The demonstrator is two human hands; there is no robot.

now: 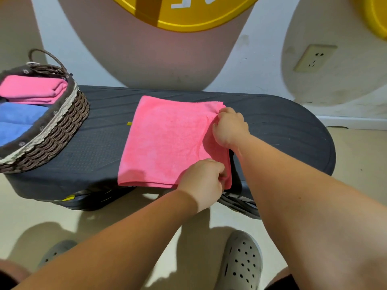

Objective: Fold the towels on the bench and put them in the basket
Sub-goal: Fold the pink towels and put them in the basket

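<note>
A pink towel point(167, 141) lies flat, folded once, in the middle of the dark grey bench point(282, 130). My left hand point(204, 181) pinches the towel's near right corner at the bench's front edge. My right hand point(229, 127) pinches the towel's right edge near the far corner. A woven brown basket point(62, 130) with a lace trim stands on the bench's left end. Inside it lie a folded pink towel point(31, 88) and a folded blue towel point(18, 120).
The bench stands against a white wall with a socket point(314, 58) at the right. A yellow round sign point(188, 13) hangs above. My feet in grey perforated clogs point(240, 262) stand on the pale floor in front of the bench.
</note>
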